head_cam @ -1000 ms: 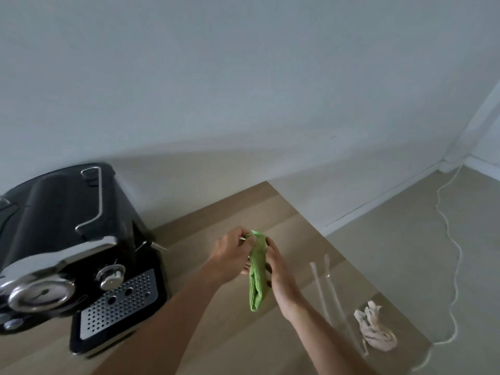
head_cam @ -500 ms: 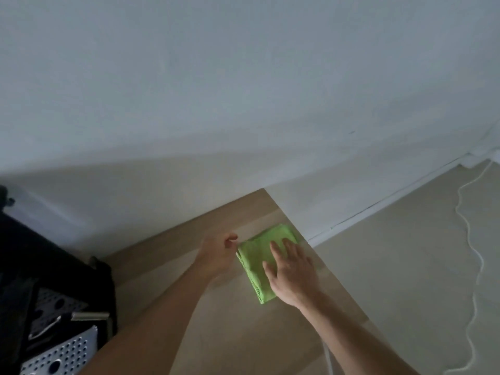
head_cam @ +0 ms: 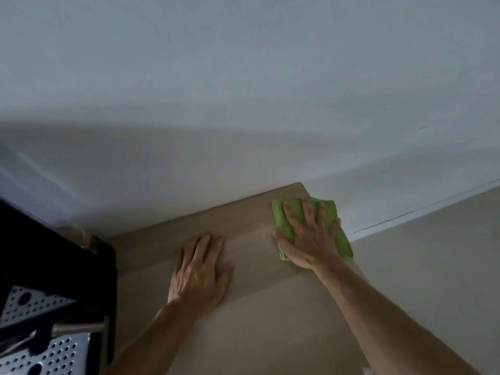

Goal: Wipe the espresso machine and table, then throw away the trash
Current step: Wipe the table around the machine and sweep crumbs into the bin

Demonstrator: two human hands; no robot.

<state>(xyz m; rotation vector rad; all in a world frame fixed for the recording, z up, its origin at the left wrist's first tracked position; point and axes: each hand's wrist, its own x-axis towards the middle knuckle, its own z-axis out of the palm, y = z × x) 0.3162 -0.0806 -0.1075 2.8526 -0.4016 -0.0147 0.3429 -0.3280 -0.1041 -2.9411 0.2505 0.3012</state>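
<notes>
The green cloth (head_cam: 286,226) lies folded flat on the table (head_cam: 257,307), up in the far corner at about one o'clock from me. My right hand (head_cam: 311,239) is spread open on top of it, fingers wide, pressing it down, not gripping it. The cloth's far side pokes out a little past the table's right edge. I think that is the risk: if I push more toward three o'clock, the cloth could slip off and drop to the floor (head_cam: 433,266). My left hand (head_cam: 200,274) lies flat and open on the bare wood at about eleven o'clock, holding nothing, well apart from the cloth. The wall (head_cam: 243,104) runs right along the table's back edge at twelve o'clock, so there is no room to wipe that way. The espresso machine (head_cam: 54,280) sits at nine o'clock, dark and blurry, so I cannot tell if it is clean. The open room is toward me, at six o'clock, and between my hands.
</notes>
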